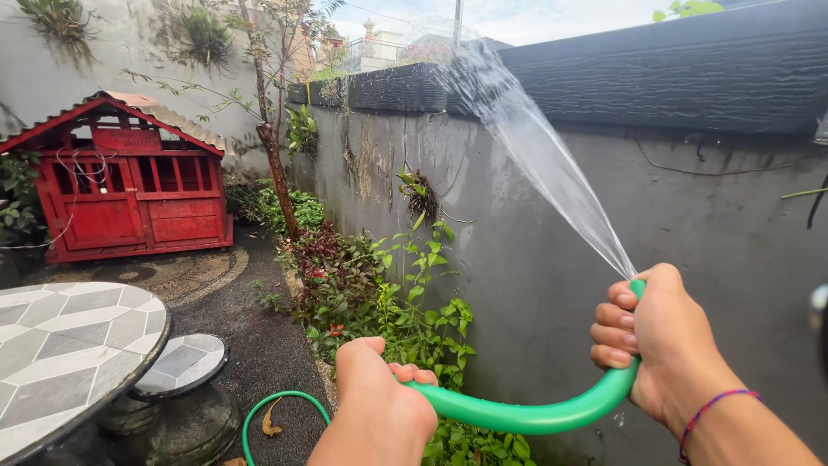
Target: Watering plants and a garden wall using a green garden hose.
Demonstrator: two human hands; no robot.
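A green garden hose [526, 416] curves between both hands. My right hand [660, 341] grips its end, thumb pressed over the opening, and a fan of water [535, 147] sprays up and left toward the top of the grey wall [517, 259]. My left hand [379, 406] holds the hose lower down, near the bottom middle. More hose loops on the dark ground [259, 423] behind it. Green and reddish plants [379, 293] grow in a bed along the foot of the wall, below the spray.
A round stone table [69, 362] and a stone stool [177, 367] stand at the lower left. A red wooden hutch [129, 185] sits at the back left. A thin tree [276, 155] rises by the wall.
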